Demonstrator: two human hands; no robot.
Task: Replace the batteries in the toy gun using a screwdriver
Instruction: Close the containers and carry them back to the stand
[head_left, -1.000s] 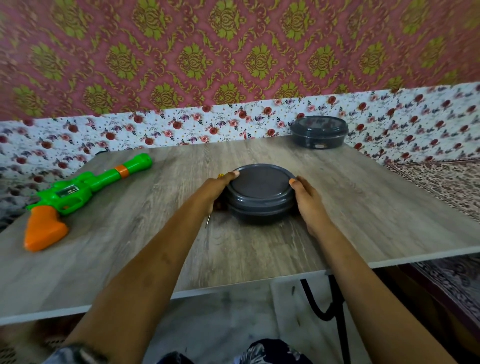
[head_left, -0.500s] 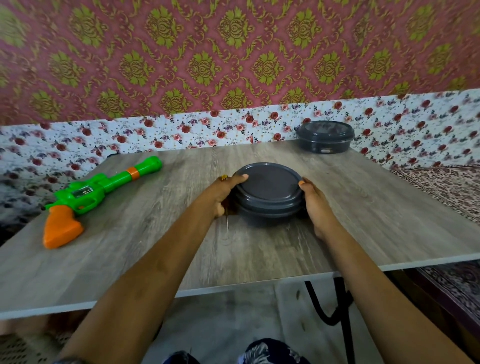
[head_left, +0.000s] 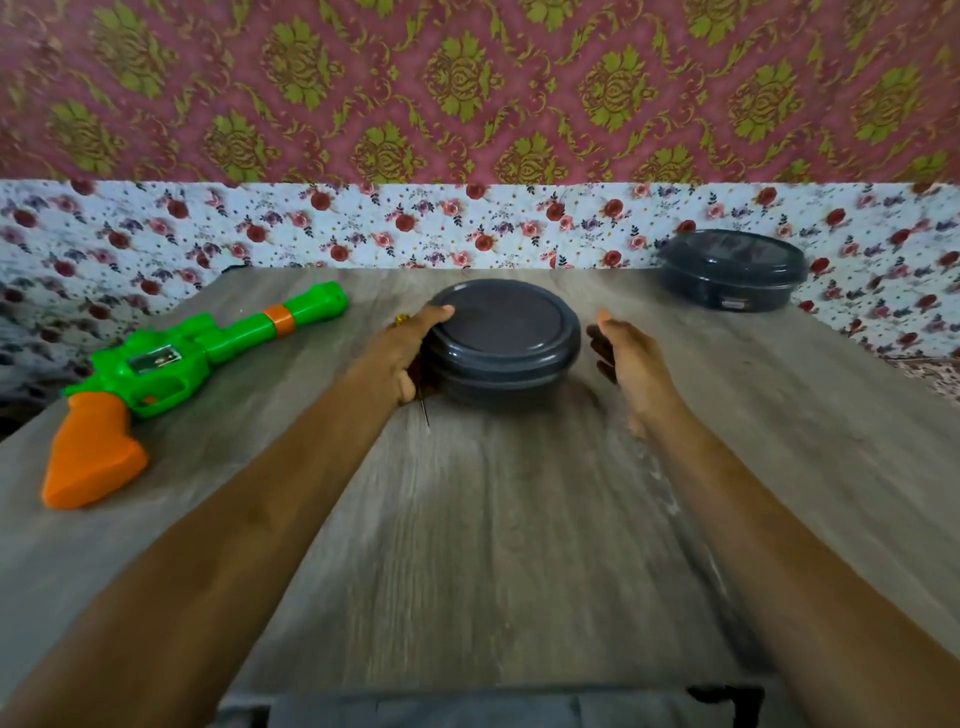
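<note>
The bench (head_left: 493, 545) is closest, and both arms reach out over it. The left hand (head_left: 402, 353) grips the left edge of the round dark box (head_left: 506, 364). Its thumb is on the lid (head_left: 501, 317) and its fingers curl round the side. A thin metal stick pokes out just under that hand, and a yellow bit shows just above it. I think this is the screwdriver (head_left: 424, 412), tucked in the same hand, but most of it is hidden. The right hand (head_left: 631, 364) is just beside the box's right edge and does not touch it. Its fingers (head_left: 605, 358) are loose and hold nothing. I think this is an early step: opening the box, maybe for new batteries, but I cannot see what is inside. Next the lid must come off, so one hand should hold the bottom down while the other lifts the rim. The gun (head_left: 171, 364) lies flat on the bench, well to the left of the left fingers, and no hand touches it. Its long line runs from near left to far right. The orange handle is nearer than the fingers, and the green barrel points away toward the wall. Far past the right fingers sits a second box (head_left: 732, 270) with its lid on.
</note>
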